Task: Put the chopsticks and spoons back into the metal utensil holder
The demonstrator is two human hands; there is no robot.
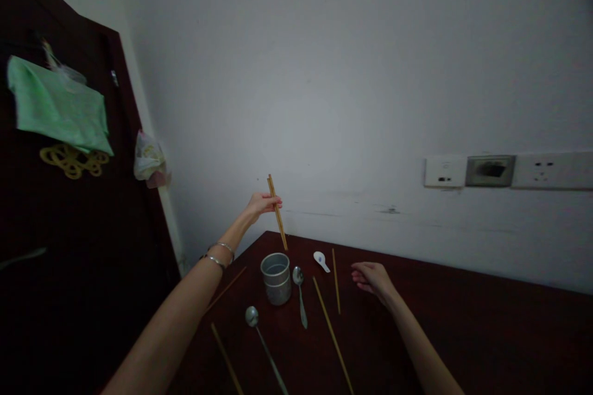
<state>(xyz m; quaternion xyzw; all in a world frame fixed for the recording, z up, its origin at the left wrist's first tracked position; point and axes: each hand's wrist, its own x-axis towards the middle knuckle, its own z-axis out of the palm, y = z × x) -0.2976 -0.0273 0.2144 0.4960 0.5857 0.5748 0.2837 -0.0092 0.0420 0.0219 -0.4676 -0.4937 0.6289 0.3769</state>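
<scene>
A pair of wooden chopsticks (279, 219) is pinched in my left hand (263, 205), raised above the far part of the table, tips pointing down. Just below them stands an upright metal cup (277, 281); its inside is only partly visible. My right hand (374, 279) hovers low over the table with loosely bent fingers, thumb apart, holding nothing. Nearest to it lies a short chopstick (336, 284), with a white soup spoon (320, 260) beyond. Beside the cup rest a metal spoon (300, 296) and a long-handled metal spoon (264, 339).
More single chopsticks lie on the dark table (463, 327): one long stick (331, 330), one at the front left (226, 355), and a reddish one (227, 290) by my left forearm. The wall (324, 105) with sockets (540, 171) stands behind; a dark door (92, 228) is left.
</scene>
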